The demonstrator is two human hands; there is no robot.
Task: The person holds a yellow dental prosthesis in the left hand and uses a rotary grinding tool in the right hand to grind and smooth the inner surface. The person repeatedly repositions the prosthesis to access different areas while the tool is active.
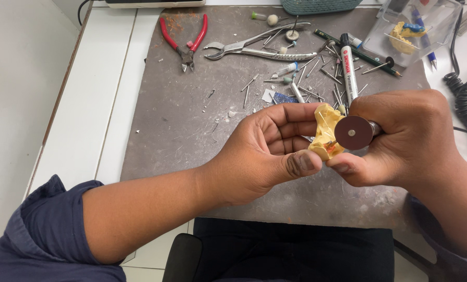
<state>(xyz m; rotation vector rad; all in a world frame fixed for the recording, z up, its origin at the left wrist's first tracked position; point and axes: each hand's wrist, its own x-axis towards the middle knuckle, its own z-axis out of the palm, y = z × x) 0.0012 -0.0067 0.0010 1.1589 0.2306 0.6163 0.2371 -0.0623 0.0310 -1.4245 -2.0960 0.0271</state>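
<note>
yellow cast [324, 137] pinched in our left hand [267, 151] over the mat [181, 130] | right hand [405, 138] grips a handpiece, its brown disc [353, 132] touching the cast | we judge: brace thumbs together, light passes, fingers off the disc edge

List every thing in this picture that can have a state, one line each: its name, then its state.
Yellow dental cast: held in left hand.
Brown cutting disc: on a tool in right hand, against the cast.
Red-handled cutters: handles spread, lying flat.
Metal pliers: lying flat.
Marker: capped.
Clear plastic box: open.
</note>
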